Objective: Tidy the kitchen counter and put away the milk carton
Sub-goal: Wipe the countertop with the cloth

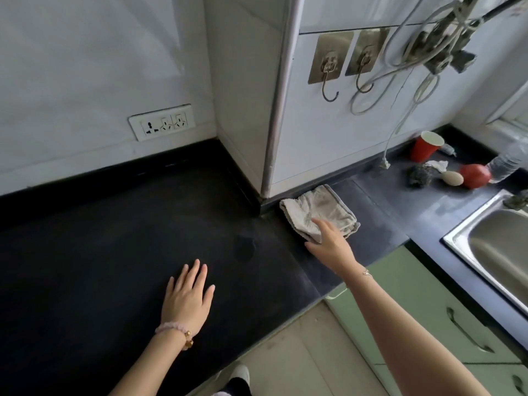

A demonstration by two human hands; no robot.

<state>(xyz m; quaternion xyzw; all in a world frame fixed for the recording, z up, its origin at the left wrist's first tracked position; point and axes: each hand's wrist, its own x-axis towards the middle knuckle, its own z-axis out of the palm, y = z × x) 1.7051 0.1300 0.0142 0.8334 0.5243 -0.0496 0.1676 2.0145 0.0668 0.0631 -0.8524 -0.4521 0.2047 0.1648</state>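
A crumpled grey-white cloth (318, 208) lies on the black counter (94, 238) next to the base of a white tiled pillar. My right hand (330, 244) rests on the cloth's near edge, fingers over the fabric; whether it grips the cloth is unclear. My left hand (187, 295) lies flat on the counter, fingers spread, holding nothing. A faint wet ring (245, 247) marks the counter between the hands. No milk carton is in view.
A steel sink (497, 247) sits at the right. Behind it stand a red cup (424, 147), a scrubber (420, 175), an egg-shaped thing (453, 178), a red fruit (475, 175) and a plastic bottle (507, 162). Hooks (328, 70) and cables hang on the wall. Green drawers (428, 318) are below.
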